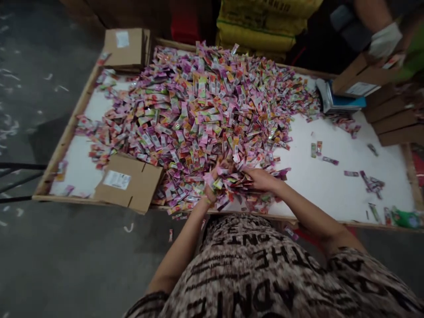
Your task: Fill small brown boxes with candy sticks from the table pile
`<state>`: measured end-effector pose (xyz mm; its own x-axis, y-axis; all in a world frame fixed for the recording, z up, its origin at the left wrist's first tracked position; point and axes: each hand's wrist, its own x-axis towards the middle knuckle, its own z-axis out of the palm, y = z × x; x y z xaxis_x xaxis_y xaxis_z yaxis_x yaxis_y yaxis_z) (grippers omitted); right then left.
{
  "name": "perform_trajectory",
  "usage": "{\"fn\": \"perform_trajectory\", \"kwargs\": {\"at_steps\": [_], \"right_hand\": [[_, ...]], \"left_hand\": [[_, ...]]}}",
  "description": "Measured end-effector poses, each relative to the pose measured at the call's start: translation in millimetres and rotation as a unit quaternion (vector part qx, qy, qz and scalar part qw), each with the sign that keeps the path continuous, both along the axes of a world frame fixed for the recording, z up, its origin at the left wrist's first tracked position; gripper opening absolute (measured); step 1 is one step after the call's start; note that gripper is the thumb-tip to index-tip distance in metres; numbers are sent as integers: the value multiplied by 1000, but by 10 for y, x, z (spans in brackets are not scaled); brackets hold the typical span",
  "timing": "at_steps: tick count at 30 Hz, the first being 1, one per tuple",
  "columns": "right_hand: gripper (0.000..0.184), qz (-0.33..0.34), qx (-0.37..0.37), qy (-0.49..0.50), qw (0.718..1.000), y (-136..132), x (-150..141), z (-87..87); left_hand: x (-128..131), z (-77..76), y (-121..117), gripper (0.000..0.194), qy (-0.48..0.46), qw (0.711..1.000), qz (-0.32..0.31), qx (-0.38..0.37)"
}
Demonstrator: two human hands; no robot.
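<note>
A large heap of small pink, purple, orange and green sachets [198, 106] covers much of the white tabletop. At the heap's near edge, my left hand [212, 185] is closed around several sachets, which partly cover its fingers. My right hand [261, 179] reaches in from the right, thumb on top, closed on a bunch of sachets. Both hands are close together, with more sachets between them and under them. The fingertips of my right hand are partly hidden among the sachets.
Flat cardboard boxes lie at the table's near left [129, 183] and far left [124, 48]. A wooden rim [66, 150] edges the table. Scattered sachets lie to the right. Yellow sacks [255, 33] stand behind. A co-worker's gloved hand [386, 39] is by a carton [361, 77].
</note>
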<state>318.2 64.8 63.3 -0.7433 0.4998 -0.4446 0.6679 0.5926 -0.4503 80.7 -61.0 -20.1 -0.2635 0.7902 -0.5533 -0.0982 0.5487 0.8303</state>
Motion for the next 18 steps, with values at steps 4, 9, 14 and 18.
{"fn": "perform_trajectory", "kwargs": {"at_steps": [4,9,14,18], "right_hand": [[39,-68,13,-98,993,-337,-223,-154],[29,-78,-24,-160,984,-480,-285,-266],[48,-204,29,30,978,-320,213,124],[45,-297,46,126,945,-81,398,344]], "left_hand": [[-28,195,167,38,210,905,-324,177],[258,503,314,35,430,752,-499,32],[563,773,387,40,492,709,-504,26],[862,610,481,45,416,718,-557,34]]}}
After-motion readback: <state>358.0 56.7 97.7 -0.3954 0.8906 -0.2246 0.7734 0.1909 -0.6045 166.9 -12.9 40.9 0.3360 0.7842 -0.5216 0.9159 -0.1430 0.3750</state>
